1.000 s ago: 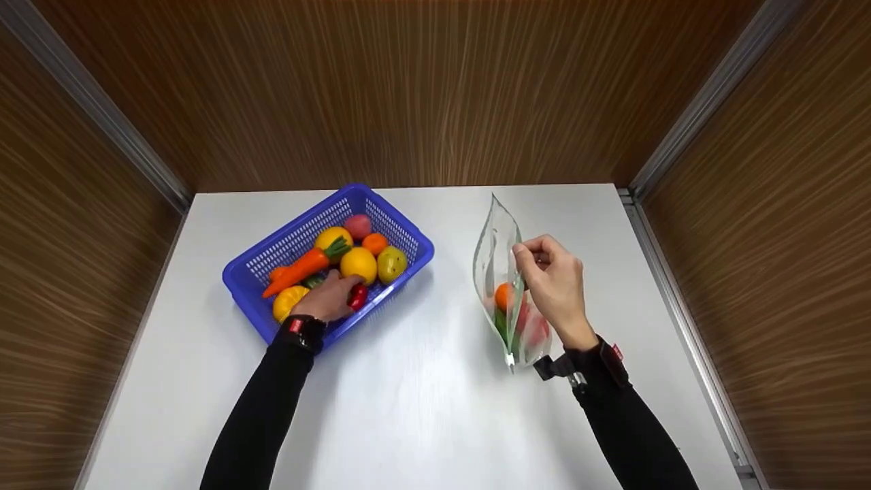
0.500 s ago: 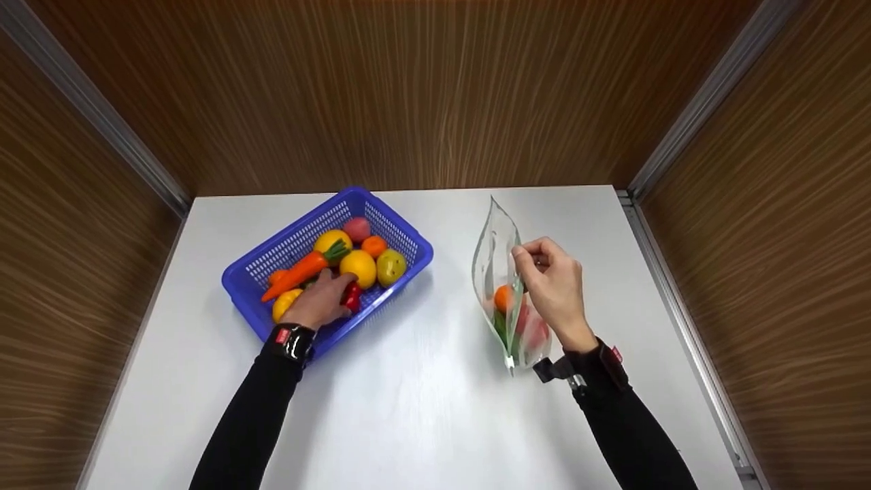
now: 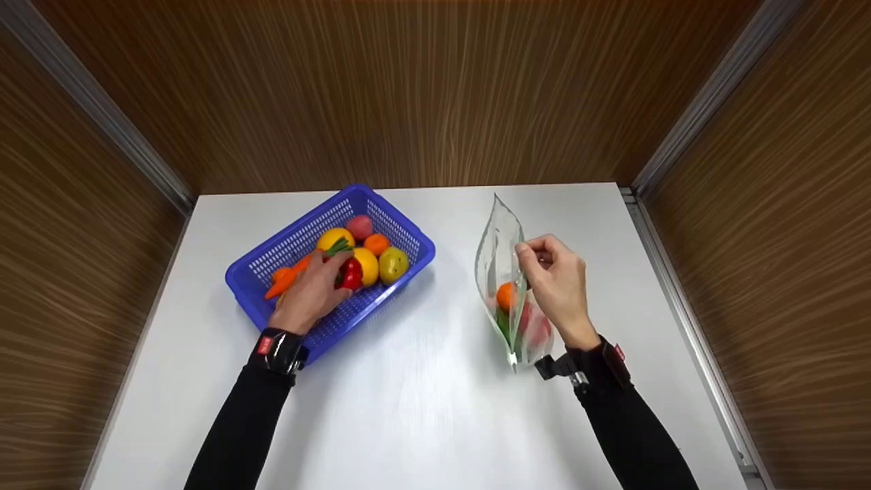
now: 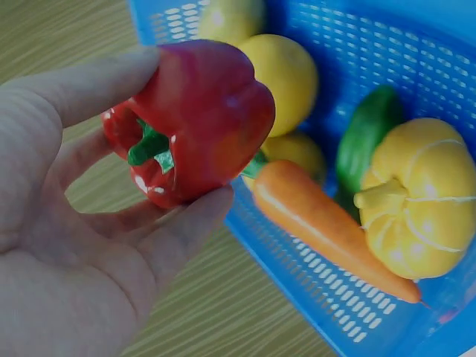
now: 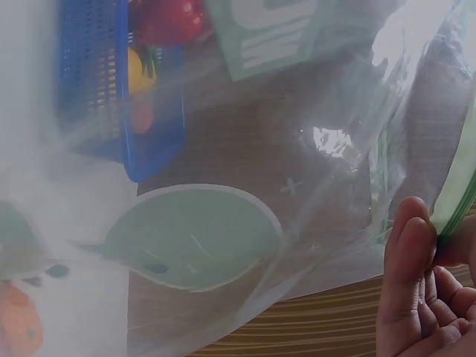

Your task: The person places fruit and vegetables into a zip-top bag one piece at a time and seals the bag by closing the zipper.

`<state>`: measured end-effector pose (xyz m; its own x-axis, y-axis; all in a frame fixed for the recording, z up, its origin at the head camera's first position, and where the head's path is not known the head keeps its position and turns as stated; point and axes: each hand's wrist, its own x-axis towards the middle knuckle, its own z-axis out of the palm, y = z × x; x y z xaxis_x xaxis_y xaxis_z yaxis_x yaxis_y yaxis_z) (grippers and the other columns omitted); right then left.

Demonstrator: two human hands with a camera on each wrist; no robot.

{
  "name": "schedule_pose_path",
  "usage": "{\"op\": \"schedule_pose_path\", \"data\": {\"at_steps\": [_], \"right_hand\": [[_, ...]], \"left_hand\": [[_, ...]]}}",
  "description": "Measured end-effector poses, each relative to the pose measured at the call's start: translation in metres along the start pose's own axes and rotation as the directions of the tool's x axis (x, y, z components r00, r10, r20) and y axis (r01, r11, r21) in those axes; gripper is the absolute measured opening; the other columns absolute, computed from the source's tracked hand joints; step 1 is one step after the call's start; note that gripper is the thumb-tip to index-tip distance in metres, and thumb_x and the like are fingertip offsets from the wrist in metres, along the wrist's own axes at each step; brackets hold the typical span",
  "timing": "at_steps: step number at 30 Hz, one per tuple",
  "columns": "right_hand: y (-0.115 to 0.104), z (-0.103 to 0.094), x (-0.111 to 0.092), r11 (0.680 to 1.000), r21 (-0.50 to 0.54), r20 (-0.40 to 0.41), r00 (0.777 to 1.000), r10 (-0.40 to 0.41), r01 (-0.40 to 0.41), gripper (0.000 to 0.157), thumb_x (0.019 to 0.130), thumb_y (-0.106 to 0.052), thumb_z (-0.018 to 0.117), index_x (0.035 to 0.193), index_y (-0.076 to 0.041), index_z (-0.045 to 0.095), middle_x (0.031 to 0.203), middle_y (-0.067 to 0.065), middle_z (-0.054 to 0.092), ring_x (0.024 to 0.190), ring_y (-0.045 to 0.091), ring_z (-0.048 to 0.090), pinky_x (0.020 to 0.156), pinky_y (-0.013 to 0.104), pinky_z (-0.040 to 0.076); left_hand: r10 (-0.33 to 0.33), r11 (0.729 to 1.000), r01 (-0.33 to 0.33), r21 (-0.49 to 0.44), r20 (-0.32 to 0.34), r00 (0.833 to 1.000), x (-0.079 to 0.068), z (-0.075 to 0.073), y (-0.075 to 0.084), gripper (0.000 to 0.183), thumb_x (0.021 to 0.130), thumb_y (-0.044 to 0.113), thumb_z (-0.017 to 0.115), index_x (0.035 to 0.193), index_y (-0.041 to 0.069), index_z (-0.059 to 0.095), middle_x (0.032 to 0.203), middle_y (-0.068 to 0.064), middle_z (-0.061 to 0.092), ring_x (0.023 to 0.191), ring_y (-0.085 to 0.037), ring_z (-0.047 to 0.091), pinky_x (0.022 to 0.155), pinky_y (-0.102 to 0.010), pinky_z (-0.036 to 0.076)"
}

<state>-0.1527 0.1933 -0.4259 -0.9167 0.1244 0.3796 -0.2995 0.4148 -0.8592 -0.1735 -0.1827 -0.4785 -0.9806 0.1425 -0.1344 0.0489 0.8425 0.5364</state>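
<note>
Between thumb and fingers my left hand [image 3: 309, 289] holds a red bell pepper [image 4: 208, 119], its green stem facing the palm in the left wrist view. Hand and pepper are over the blue basket [image 3: 245, 269]. An orange carrot [image 4: 320, 223], a yellow pumpkin [image 4: 424, 201] and a green vegetable [image 4: 368, 141] lie below them in the basket. On the right, my right hand [image 3: 559, 286] pinches the rim of a clear zip bag [image 3: 500, 238], whose mouth gapes. Inside the bag are an orange fruit [image 3: 504, 297], something green and something reddish, blurred by the plastic.
The basket also holds yellow fruits [image 3: 335, 239], a yellow-green fruit [image 3: 393, 265], a small orange fruit [image 3: 376, 243] and a pink-red fruit [image 3: 359, 226]. Wood-grain panels [image 3: 435, 95] wall the white table [image 3: 422, 408] at the back and both sides.
My left hand has taken hold of the red bell pepper and lifted it from the near side of the basket, over the carrot. The right hand and the bag have stayed put.
</note>
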Motion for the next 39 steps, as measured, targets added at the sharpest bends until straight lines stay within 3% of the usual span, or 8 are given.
{"op": "schedule_pose_path", "data": {"at_steps": [11, 19, 28, 33, 39], "right_hand": [[0.001, 0.001, -0.001, 1.000, 0.013, 0.006, 1.000, 0.015, -0.015, 0.012, 0.098, -0.009, 0.071, 0.093, 0.002, 0.072, 0.078, 0.009, 0.070, 0.064, 0.008, 0.062, 0.054, 0.017, 0.045], [-0.005, 0.001, -0.002, 0.999, 0.018, 0.003, 1.000, 0.030, -0.030, 0.012, 0.098, -0.007, 0.071, 0.092, 0.003, 0.072, 0.076, 0.010, 0.069, 0.061, 0.007, 0.059, 0.053, 0.016, 0.043], [-0.004, 0.003, 0.000, 0.999, 0.029, 0.036, 0.999, 0.016, -0.017, 0.013, 0.099, -0.009, 0.070, 0.093, 0.001, 0.073, 0.076, 0.009, 0.069, 0.061, 0.008, 0.061, 0.053, 0.017, 0.045], [-0.007, 0.002, -0.002, 1.000, 0.016, 0.060, 0.998, 0.011, -0.012, 0.012, 0.098, -0.009, 0.070, 0.093, 0.001, 0.072, 0.077, 0.009, 0.069, 0.062, 0.008, 0.062, 0.053, 0.017, 0.046], [-0.009, 0.002, 0.000, 1.000, 0.003, 0.073, 0.997, 0.016, -0.016, 0.012, 0.098, -0.009, 0.070, 0.092, 0.001, 0.073, 0.079, 0.010, 0.071, 0.067, 0.009, 0.064, 0.056, 0.017, 0.047]], "left_hand": [[0.080, 0.994, -0.089, -0.069, -0.128, 0.989, -0.011, -0.009, 0.036, 0.072, 0.092, 0.019, 0.081, 0.155, 0.019, 0.047, 0.144, -0.020, 0.044, 0.128, -0.039, 0.054, 0.106, -0.057, 0.048], [0.176, 0.974, -0.204, -0.095, -0.249, 0.953, -0.020, -0.015, 0.080, 0.072, 0.091, 0.026, 0.082, 0.154, 0.022, 0.048, 0.146, -0.018, 0.047, 0.134, -0.036, 0.052, 0.105, -0.053, 0.050], [0.254, 0.943, -0.308, -0.129, -0.320, 0.913, -0.030, -0.015, 0.103, 0.071, 0.089, 0.022, 0.083, 0.153, 0.021, 0.051, 0.148, -0.016, 0.047, 0.135, -0.035, 0.050, 0.108, -0.053, 0.047], [0.300, 0.906, -0.388, -0.172, -0.388, 0.871, -0.038, -0.010, 0.118, 0.071, 0.090, 0.025, 0.081, 0.153, 0.023, 0.051, 0.147, -0.014, 0.048, 0.134, -0.031, 0.053, 0.108, -0.050, 0.048], [0.405, 0.807, -0.549, -0.219, -0.473, 0.783, -0.048, 0.002, 0.144, 0.070, 0.091, 0.030, 0.077, 0.153, 0.017, 0.048, 0.147, -0.018, 0.046, 0.132, -0.031, 0.056, 0.102, -0.039, 0.053]]}}
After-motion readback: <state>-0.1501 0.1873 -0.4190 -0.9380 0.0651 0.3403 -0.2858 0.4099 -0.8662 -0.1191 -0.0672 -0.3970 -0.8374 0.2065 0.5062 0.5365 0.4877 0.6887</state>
